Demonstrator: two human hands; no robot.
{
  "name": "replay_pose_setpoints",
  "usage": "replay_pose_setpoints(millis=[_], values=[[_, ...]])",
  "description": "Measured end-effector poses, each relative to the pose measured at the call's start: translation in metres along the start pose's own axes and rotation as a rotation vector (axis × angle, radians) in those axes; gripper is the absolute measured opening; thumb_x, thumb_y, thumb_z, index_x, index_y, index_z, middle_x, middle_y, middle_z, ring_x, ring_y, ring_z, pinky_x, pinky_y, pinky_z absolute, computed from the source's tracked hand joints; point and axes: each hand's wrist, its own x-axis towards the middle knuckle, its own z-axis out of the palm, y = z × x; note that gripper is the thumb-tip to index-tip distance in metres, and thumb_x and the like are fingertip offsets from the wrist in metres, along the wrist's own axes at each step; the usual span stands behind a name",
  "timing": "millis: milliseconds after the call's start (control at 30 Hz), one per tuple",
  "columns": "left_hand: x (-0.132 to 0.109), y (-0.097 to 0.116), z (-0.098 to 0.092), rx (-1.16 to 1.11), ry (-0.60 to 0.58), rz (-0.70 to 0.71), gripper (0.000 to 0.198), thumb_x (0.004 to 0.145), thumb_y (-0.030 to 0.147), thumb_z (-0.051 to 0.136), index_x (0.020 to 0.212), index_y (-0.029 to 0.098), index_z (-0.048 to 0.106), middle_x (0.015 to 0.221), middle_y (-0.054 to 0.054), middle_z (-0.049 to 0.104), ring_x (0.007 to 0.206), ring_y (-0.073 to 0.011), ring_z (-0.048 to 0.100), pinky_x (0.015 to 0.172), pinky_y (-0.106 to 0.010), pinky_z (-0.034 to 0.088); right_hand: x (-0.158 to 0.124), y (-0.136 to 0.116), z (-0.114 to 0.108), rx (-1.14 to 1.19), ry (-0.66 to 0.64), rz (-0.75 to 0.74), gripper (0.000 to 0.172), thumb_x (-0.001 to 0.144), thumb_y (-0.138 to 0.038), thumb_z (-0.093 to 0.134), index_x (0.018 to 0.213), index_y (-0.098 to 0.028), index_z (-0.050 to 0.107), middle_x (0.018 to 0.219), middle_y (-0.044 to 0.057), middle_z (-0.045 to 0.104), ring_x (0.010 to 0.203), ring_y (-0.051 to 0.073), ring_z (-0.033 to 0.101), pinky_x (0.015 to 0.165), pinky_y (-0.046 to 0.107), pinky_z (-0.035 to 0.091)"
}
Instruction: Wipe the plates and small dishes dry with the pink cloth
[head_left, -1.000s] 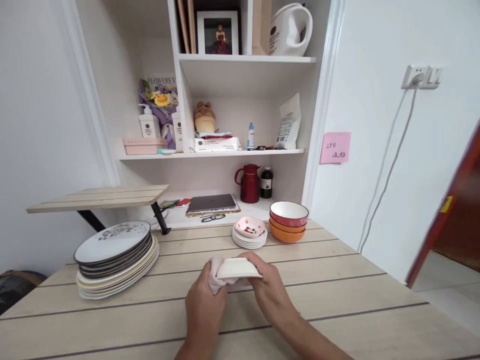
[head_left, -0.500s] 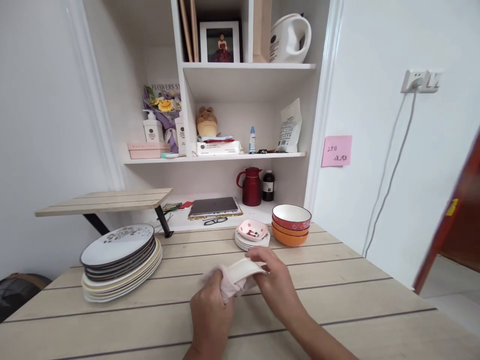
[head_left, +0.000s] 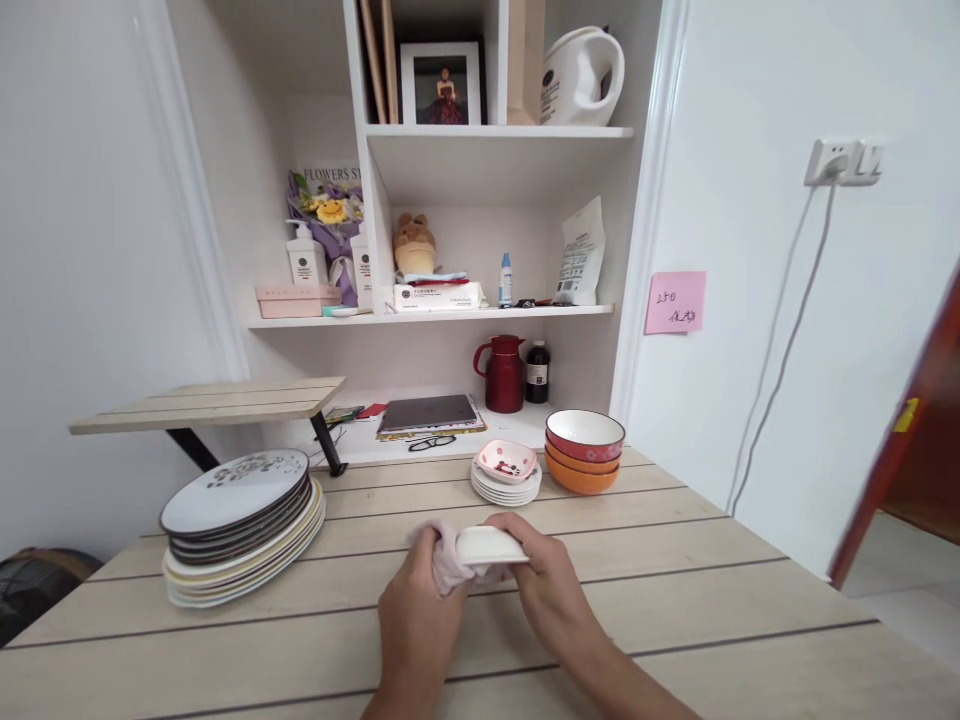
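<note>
Up close, nearer than the stack of small plates (head_left: 506, 494), both hands are busy! The left hand (head_left: 420, 612) clutches a pale cloth (head_left: 445, 568) bunched around one end of a white dish (head_left: 491, 545); the right hand (head_left: 551, 580) pinches the other end, so the dish is held up over the wooden table (head_left: 705, 625), on the near side of those plates. It looks light, stiff, probably slick and breakable; the rim seems the place to grip, the soft cloth adding friction. There appears to be turning room this side of the plates. Well to their left, large plates (head_left: 240, 495) loom; just right of them, bowls (head_left: 581, 478). A pink dish (head_left: 506, 460) tops the small plates. Behind them, the table's far edge meets a white counter (head_left: 519, 430)!
</note>
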Motion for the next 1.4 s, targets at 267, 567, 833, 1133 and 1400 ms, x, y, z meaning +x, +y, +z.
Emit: replay_pose_setpoints(millis=[267, 567, 833, 1133, 1400], values=[[0.006, 0.004, 0.002, -0.21, -0.164, -0.19, 0.027, 0.082, 0.034, 0.047, 0.081, 0.018, 0.068, 0.073, -0.009, 0.072, 0.068, -0.0227, 0.066, 0.057, -0.026, 0.042, 0.004, 0.002, 0.011, 0.427, 0.027, 0.286, 0.013, 0.078, -0.028, 0.05, 0.084, -0.02, 0.058, 0.076, 0.001, 0.06, 0.066, 0.016, 0.051, 0.061, 0.025, 0.039], [-0.006, -0.006, 0.003, 0.278, 0.206, 0.427, 0.029, 0.07, 0.014, 0.061, 0.099, 0.02, 0.063, 0.078, -0.004, 0.072, 0.065, -0.0208, 0.067, 0.056, -0.027, 0.045, 0.002, 0.006, -0.01, -0.533, 0.073, -0.049, 0.029, 0.073, -0.009, 0.045, 0.089, -0.025, 0.061, 0.09, 0.0, 0.067, 0.077, 0.018, 0.059, 0.062, 0.026, 0.032], [-0.006, 0.001, -0.005, 0.364, 0.31, 0.666, 0.017, 0.075, 0.005, 0.052, 0.077, 0.021, 0.058, 0.062, 0.0, 0.064, 0.054, -0.0187, 0.06, 0.052, -0.029, 0.04, -0.007, -0.009, 0.002, -0.937, -0.094, -0.118, 0.03, 0.07, -0.004, 0.046, 0.088, -0.026, 0.057, 0.088, 0.0, 0.067, 0.065, 0.015, 0.059, 0.052, 0.029, 0.013], [-0.001, 0.01, -0.008, 0.07, 0.042, 0.102, 0.026, 0.074, 0.028, 0.063, 0.099, 0.024, 0.057, 0.078, -0.001, 0.071, 0.068, -0.0197, 0.066, 0.054, -0.024, 0.036, 0.001, 0.008, 0.001, -0.25, -0.006, 0.065, 0.024, 0.07, -0.009, 0.043, 0.081, -0.023, 0.06, 0.071, -0.003, 0.063, 0.068, 0.015, 0.054, 0.059, 0.023, 0.032], [0.011, -0.002, 0.006, -0.445, -0.052, -0.191, 0.035, 0.077, 0.032, 0.056, 0.108, 0.016, 0.061, 0.091, -0.008, 0.073, 0.084, -0.0216, 0.067, 0.07, -0.028, 0.049, 0.001, 0.011, 0.026, 0.641, 0.06, 0.413, 0.029, 0.074, -0.037, 0.06, 0.095, -0.019, 0.058, 0.077, 0.002, 0.065, 0.065, 0.017, 0.058, 0.061, 0.028, 0.043]])
